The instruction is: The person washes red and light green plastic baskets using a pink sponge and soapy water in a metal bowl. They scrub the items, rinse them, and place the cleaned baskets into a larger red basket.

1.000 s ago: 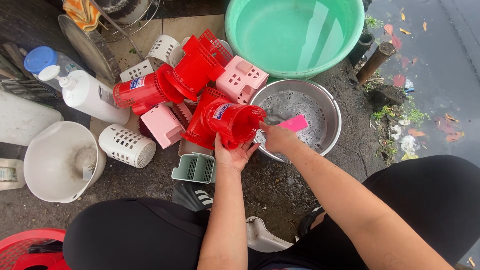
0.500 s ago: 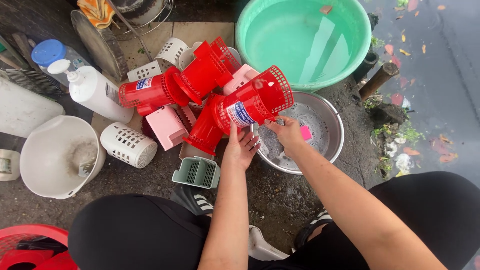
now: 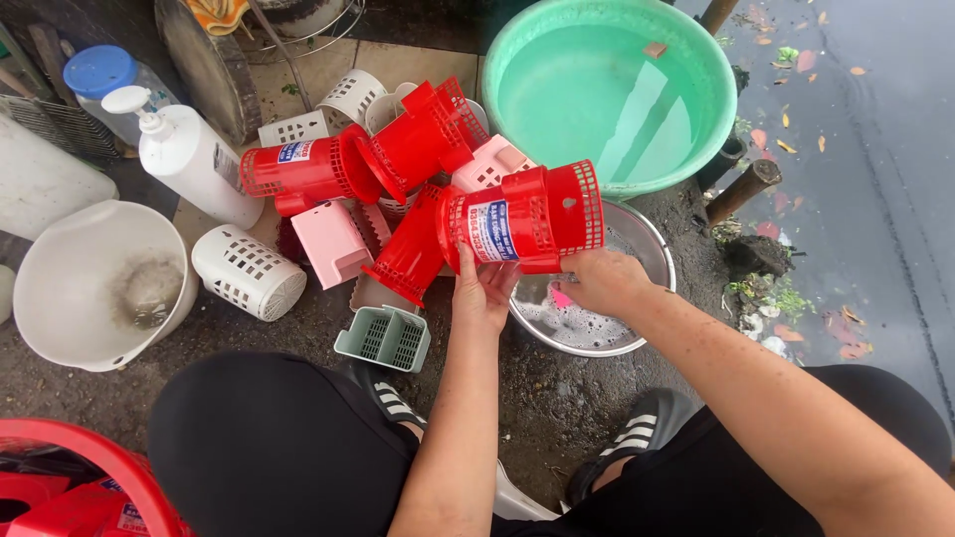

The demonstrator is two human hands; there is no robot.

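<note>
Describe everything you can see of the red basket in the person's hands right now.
The red basket looks like moulded plastic, with a slotted mesh rim band at each end and a solid middle carrying a blue-and-white label. It lies on its side, held above the steel bowl of soapy water. The left hand supports it from below near the label; the right hand grips its lower right edge. Another red basket sits close behind its left end.
</note>
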